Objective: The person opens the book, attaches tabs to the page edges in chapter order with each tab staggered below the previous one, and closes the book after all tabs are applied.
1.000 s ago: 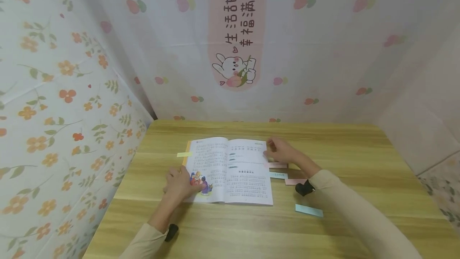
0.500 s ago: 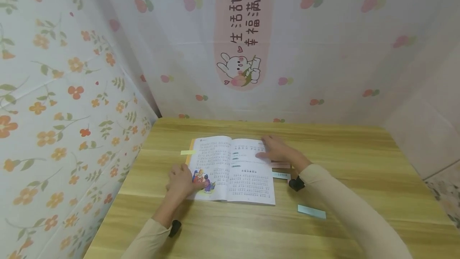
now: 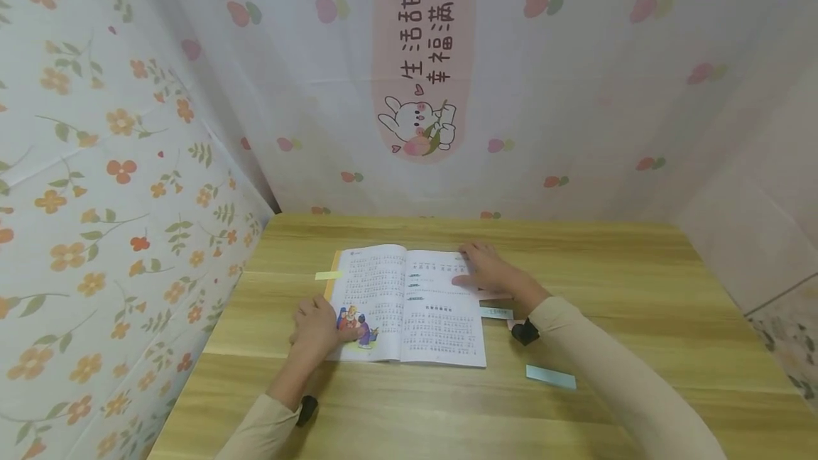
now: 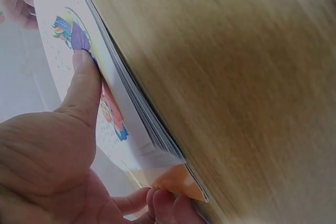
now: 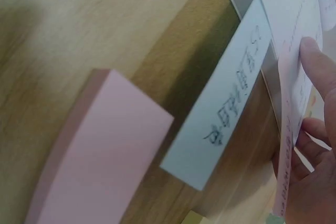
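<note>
An open illustrated book [image 3: 409, 304] lies flat near the middle of the wooden tabletop [image 3: 607, 282], its spine running away from the person, printed text on both pages and a coloured picture at the near corner of the left page. The left hand [image 3: 316, 325] rests on that near left corner; in the left wrist view its thumb [image 4: 84, 85] lies straight on the picture, pressing the page down, while the fingertips [image 4: 163, 203] curl under the edge of the orange cover [image 4: 178, 182], so the hand pinches the stacked pages. The right hand [image 3: 488, 272] lies on the outer edge of the right page, fingers nearly straight and pressed on the paper; in the right wrist view one fingertip [image 5: 315, 56] touches a pale pink strip at the page margin, though whether it pins or pinches the strip cannot be told. A yellow sticky tab [image 3: 328, 275] projects from the left edge of the book. A pale blue label with handwriting [image 5: 226, 108] projects from the right edge, just beside the right wrist. A pink pad of sticky notes [image 5: 100, 150] lies on the tabletop next to that label. A separate pale blue strip [image 3: 550, 376] lies nearer the person, apart from the book. Patterned cloth walls [image 3: 128, 162] enclose the tabletop.
</note>
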### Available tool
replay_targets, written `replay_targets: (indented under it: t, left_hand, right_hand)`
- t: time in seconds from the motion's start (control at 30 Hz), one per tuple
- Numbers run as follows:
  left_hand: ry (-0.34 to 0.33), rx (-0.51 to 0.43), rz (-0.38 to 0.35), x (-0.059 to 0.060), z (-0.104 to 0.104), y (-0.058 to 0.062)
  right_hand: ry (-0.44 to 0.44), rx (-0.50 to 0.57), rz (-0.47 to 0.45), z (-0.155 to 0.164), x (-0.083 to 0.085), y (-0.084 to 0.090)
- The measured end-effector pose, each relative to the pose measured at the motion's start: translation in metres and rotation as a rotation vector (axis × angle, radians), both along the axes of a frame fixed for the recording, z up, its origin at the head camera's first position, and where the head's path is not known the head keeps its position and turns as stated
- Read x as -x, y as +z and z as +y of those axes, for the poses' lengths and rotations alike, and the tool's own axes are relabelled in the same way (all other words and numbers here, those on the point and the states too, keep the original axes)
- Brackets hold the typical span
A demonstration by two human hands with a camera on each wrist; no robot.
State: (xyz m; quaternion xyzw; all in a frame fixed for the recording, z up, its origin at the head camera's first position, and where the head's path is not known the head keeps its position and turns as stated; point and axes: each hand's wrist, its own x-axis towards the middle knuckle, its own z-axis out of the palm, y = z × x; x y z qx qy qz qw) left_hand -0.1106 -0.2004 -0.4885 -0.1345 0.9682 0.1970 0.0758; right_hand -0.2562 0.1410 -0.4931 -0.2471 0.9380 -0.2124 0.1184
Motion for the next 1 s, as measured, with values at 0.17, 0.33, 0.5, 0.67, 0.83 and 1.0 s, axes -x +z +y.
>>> replay_targets:
  t: [0.17,0.33,0.5,0.67,0.83,1.0]
  left_hand:
    - [-0.004,0.002,0.003,-0.001,-0.002,0.003]
    - [0.01,-0.017,-0.007,0.0,-0.003,0.003]
    - [-0.005,-0.016,0.018,0.0,-0.009,0.0]
    - [-0.024,-0.065,0.053,0.003,-0.019,-0.004]
    - [-0.069,-0.16,0.061,0.006,-0.03,-0.007]
    - [-0.099,-0.236,0.111,0.005,-0.037,-0.014]
  right_hand:
    - [0.021,0.023,0.004,-0.001,-0.001,0.003]
    - [0.008,0.014,-0.001,0.001,-0.001,0.004]
    - [0.016,0.004,0.012,0.002,0.001,0.0]
    - [0.015,0.003,0.01,0.002,0.002,0.0]
    - [0.011,0.01,0.014,0.0,0.001,0.002]
    - [0.002,0.019,0.011,0.001,-0.001,0.002]
